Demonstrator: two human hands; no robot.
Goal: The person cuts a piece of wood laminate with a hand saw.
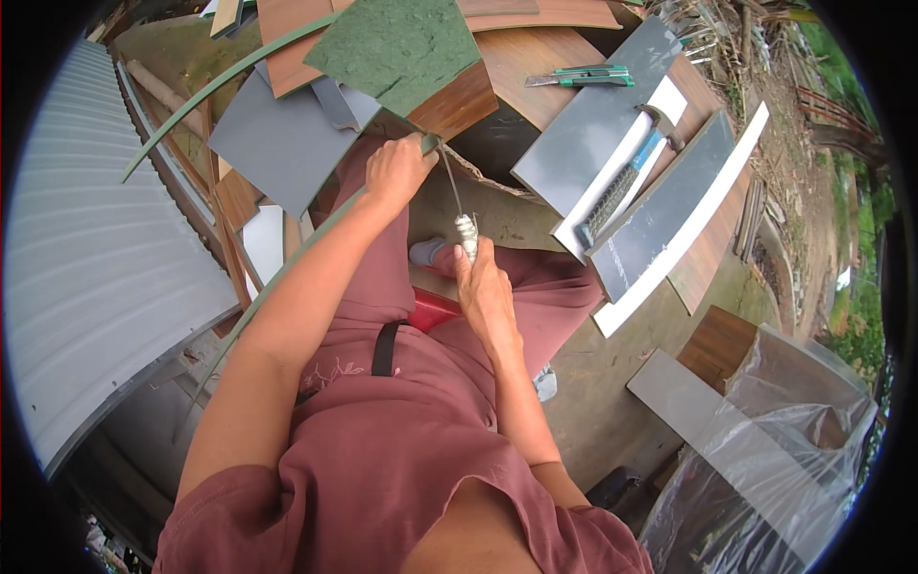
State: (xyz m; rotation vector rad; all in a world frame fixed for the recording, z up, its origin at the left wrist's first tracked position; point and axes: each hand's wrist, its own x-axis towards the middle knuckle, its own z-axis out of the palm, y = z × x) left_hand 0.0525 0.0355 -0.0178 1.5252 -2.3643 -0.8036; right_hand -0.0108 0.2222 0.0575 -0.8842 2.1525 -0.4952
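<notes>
My left hand (400, 174) is closed around a long, narrow green strip (323, 232), close to its far end. The strip bends back past my left forearm. In my right hand (486, 292) is a thin-bladed tool (467, 232), with white wrapping on its handle. Its slim metal blade points away from me, and the tip meets or nearly meets the strip's end beside my left fingers. The exact contact is too small to make out. Both hands are above my lap, between my spread knees.
Ahead lie stacked boards, one with a rough green face (392, 53). A green utility knife (580, 76) and a hammer (622, 191) rest on boards at right. Another green strip (215, 84) curves at far left. Corrugated metal (105, 258) borders the left; plastic sheeting (765, 469) covers boards at lower right.
</notes>
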